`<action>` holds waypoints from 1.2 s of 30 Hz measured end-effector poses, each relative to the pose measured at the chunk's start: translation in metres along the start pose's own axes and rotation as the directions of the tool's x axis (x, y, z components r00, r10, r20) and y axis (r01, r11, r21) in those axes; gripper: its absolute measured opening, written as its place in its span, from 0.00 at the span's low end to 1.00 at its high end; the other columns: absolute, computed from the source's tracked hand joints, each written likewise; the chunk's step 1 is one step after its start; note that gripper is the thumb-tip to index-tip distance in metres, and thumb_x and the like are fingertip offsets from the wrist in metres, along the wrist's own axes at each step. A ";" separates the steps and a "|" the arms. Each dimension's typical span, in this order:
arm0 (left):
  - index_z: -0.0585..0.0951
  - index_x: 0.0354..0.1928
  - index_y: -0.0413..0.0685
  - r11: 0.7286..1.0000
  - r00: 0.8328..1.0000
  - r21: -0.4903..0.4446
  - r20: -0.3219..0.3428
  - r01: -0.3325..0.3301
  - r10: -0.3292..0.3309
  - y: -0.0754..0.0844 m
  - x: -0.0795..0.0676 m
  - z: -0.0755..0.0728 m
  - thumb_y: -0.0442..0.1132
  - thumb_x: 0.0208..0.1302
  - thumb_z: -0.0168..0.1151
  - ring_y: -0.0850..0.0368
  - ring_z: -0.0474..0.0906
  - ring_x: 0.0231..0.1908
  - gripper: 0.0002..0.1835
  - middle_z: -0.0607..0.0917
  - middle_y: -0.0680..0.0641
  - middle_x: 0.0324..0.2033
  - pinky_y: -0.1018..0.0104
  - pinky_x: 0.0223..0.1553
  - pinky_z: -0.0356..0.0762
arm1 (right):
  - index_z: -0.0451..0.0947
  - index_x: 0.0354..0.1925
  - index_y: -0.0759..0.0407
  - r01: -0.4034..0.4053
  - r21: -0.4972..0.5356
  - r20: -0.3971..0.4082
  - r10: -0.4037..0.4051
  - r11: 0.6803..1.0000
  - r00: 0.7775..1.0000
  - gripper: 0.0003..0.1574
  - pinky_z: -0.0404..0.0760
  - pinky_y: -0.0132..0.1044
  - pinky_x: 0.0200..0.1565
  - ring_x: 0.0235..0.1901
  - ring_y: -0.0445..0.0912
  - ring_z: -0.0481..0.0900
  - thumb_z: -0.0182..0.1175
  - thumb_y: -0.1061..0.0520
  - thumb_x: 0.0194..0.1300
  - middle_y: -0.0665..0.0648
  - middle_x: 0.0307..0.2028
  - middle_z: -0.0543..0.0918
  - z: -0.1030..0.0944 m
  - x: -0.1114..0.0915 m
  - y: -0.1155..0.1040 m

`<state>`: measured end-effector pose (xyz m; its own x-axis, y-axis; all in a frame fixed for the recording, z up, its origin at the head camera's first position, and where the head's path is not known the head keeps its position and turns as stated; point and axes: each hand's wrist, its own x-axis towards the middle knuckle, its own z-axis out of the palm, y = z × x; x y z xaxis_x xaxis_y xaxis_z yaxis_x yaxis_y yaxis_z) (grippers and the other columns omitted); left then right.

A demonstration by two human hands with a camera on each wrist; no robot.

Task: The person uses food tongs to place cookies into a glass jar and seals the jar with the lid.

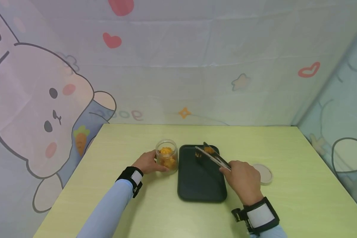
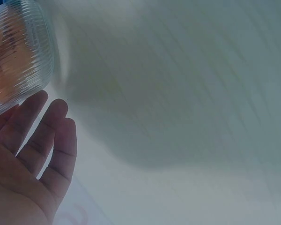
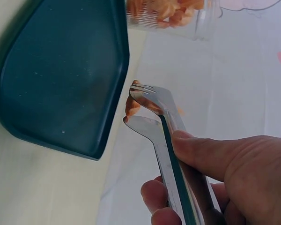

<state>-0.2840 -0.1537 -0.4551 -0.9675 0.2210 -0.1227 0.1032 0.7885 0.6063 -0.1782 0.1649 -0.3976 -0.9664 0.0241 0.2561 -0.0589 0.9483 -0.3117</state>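
Observation:
My left hand (image 1: pixel 148 162) holds the side of an upright clear glass jar (image 1: pixel 175 152), thumb across its front. Orange snack pieces (image 1: pixel 168 161) lie inside the jar. In the left wrist view, several fingertips lie right at the jar's ribbed wall (image 2: pixel 46 51). With my right hand (image 1: pixel 244 178) I grip metal tongs (image 1: pixel 218 160), thumb on one arm and fingers on the other. Between the tong tips is one orange snack piece (image 3: pixel 131 107), above the far part of a dark green tray (image 1: pixel 200 185) in the head view.
A round whitish lid (image 1: pixel 264 174) lies on the pale yellow table (image 1: pixel 300 198), right of the tray and partly behind my right hand. The jar stands close along the tray's left edge. A printed cloth (image 1: pixel 178 82) hangs behind the table.

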 end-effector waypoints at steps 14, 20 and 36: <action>0.75 0.59 0.49 1.000 1.000 -0.002 -0.004 -0.005 0.005 0.001 -0.001 -0.002 0.57 0.37 0.77 0.48 0.77 0.46 0.43 0.84 0.41 0.48 0.50 0.49 0.77 | 0.83 0.29 0.60 0.152 -0.006 -0.168 -0.151 0.988 0.974 0.17 0.61 0.37 0.09 0.10 0.45 0.67 0.68 0.46 0.54 0.52 0.11 0.75 -0.035 0.007 -0.035; 0.75 0.60 0.50 1.000 1.000 -0.007 -0.007 -0.013 0.013 -0.001 0.000 -0.001 0.59 0.36 0.77 0.48 0.76 0.49 0.45 0.83 0.41 0.50 0.49 0.51 0.76 | 0.81 0.25 0.56 0.215 -0.029 -0.186 -0.216 0.976 0.958 0.16 0.60 0.36 0.09 0.08 0.44 0.65 0.68 0.45 0.55 0.51 0.08 0.72 -0.043 0.010 -0.064; 0.75 0.59 0.50 1.000 1.000 -0.010 0.004 -0.023 0.023 0.000 -0.001 -0.002 0.58 0.36 0.77 0.49 0.77 0.48 0.44 0.84 0.42 0.50 0.49 0.51 0.76 | 0.70 0.13 0.50 0.269 -0.064 -0.155 -0.276 0.961 0.949 0.24 0.58 0.36 0.10 0.09 0.43 0.64 0.70 0.43 0.51 0.47 0.08 0.67 -0.029 0.010 -0.093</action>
<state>-0.2834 -0.1550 -0.4537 -0.9639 0.2417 -0.1118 0.1235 0.7777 0.6164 -0.1749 0.0863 -0.3400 -0.8618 -0.1898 0.4705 -0.3008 0.9380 -0.1726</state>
